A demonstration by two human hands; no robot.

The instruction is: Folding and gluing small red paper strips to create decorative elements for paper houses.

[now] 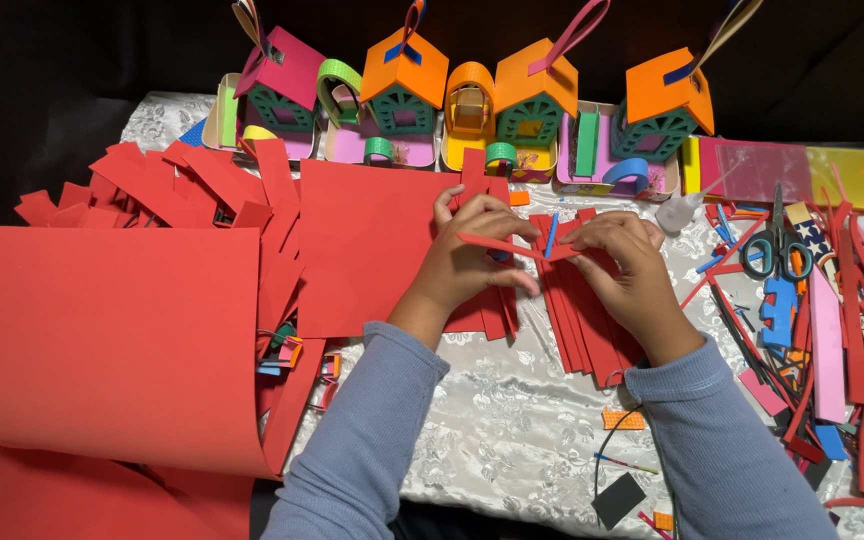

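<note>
Both hands, left hand (pixel 467 250) and right hand (pixel 620 262), pinch one red paper strip (pixel 507 246) (fingers closed on it) above the red strips (pixel 577 320).

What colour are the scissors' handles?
Teal-green; the scissors show clearly in the head view, right of the hands.

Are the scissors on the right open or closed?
Closed: the scissors lie flat on the table, teal handles side by side, blades together pointing away.

White patterned tablecloth (pixel 522 400) carries red strips (pixel 582 320), scissors (pixel 777 245), paper houses (pixel 532 100).
</note>
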